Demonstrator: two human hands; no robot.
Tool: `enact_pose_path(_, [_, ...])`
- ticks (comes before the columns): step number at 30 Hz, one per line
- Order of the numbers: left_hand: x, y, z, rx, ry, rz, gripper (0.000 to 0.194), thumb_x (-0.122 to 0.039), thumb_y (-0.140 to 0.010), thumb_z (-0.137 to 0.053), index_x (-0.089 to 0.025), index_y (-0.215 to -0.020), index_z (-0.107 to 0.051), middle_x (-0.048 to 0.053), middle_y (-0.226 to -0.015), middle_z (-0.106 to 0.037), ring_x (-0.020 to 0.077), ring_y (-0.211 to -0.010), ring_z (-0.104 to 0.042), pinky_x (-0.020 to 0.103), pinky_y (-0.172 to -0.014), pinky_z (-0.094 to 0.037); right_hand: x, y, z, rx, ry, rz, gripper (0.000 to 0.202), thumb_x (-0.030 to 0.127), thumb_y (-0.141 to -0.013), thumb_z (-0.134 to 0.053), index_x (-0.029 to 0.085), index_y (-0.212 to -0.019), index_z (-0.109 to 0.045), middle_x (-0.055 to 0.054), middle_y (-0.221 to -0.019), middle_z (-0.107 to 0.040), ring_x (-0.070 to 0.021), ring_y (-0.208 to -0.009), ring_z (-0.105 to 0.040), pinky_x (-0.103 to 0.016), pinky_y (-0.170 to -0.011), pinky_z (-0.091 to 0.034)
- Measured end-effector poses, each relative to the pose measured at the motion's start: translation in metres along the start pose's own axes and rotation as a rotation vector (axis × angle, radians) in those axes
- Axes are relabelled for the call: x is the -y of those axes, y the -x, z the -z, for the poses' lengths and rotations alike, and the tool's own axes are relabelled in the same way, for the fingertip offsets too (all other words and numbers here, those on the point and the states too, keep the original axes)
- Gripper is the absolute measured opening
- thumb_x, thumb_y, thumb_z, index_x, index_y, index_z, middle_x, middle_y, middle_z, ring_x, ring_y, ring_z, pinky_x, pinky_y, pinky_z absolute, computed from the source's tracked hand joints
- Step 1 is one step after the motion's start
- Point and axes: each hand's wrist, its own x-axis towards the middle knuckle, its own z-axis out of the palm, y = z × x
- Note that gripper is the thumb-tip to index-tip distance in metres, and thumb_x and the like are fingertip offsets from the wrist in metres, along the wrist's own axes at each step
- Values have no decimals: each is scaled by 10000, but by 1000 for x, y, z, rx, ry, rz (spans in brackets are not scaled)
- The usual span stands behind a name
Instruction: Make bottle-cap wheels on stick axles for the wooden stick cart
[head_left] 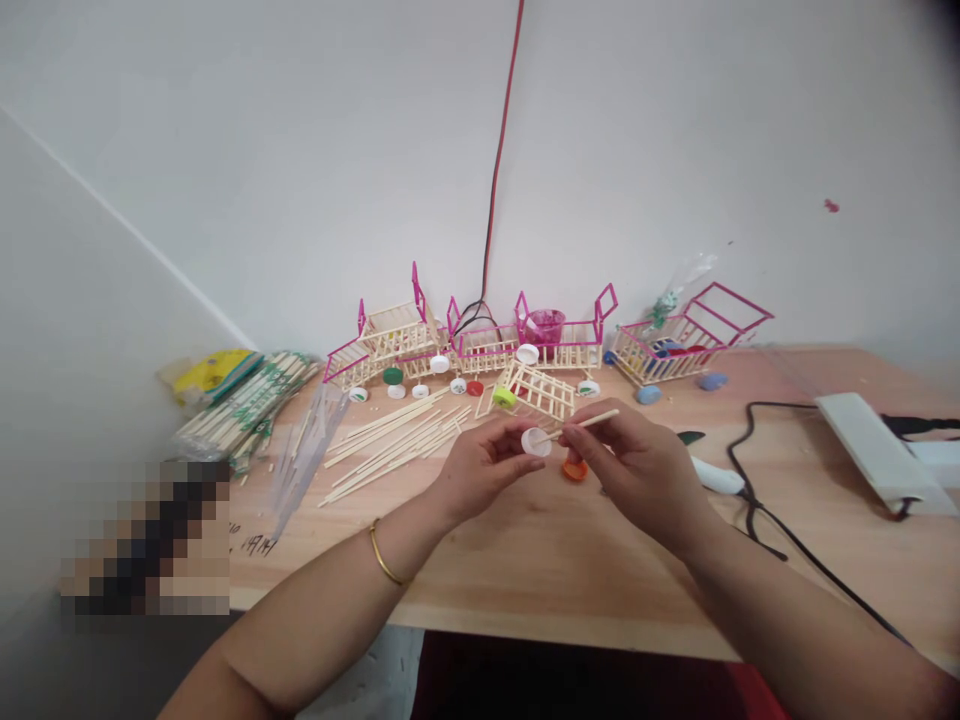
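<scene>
Near the middle of the table, my left hand (495, 462) grips a white bottle cap (536, 442) with its hollow side showing. My right hand (619, 455) pinches a short wooden stick (596, 419), whose left end reaches into the cap. An orange cap (575, 470) lies under the right fingers. Just behind the hands is a small stick frame (541, 390) with a yellow-green cap (504, 397) at its left end.
Stick carts with pink edges (487, 350) line the wall. Loose sticks (397, 450) lie left of my hands, bagged sticks (251, 405) farther left. At right are a white-handled tool (718, 476), black cables (814, 570) and a white power strip (870, 450).
</scene>
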Motion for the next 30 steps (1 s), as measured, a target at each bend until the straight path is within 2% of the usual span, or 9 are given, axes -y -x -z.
enact_pose_path(6, [4, 0, 1, -16, 56, 30, 337, -216, -678, -778, -161, -991, -667, 55, -945, -652, 159, -871, -597, 319, -811, -475, 1, 0, 1, -3, 42, 48, 103, 310, -897, -549, 221, -859, -585, 25, -630, -634, -116, -547, -610, -226, -527, -451])
enact_pose_path(16, [2, 0, 0, -23, -5, 56, 346, -267, -678, -779, -145, -981, -664, 68, -943, -651, 166, -871, -599, 331, -806, -495, 0, 1, 1, 32, 91, 3, 177, 382, -903, -525, 221, -861, -586, -14, -670, -662, -161, -602, -629, -284, -574, -461])
enact_pose_path(24, [3, 0, 3, -18, -92, 36, 346, -303, -702, -763, -147, -995, -667, 83, -968, -655, 180, -896, -606, 329, -810, -492, 2, 0, 1, 38, 111, 17, 174, 361, -899, -529, 217, -830, -598, -6, -662, -660, -153, -598, -620, -276, -567, -439])
enact_pose_path(30, [4, 0, 2, -27, -65, 43, 345, -287, -690, -772, -144, -986, -666, 76, -945, -655, 171, -869, -607, 327, -798, -493, 2, 0, 1, 34, 136, 27, 180, 359, -896, -532, 215, -810, -598, -3, -651, -655, -148, -597, -611, -271, -567, -431])
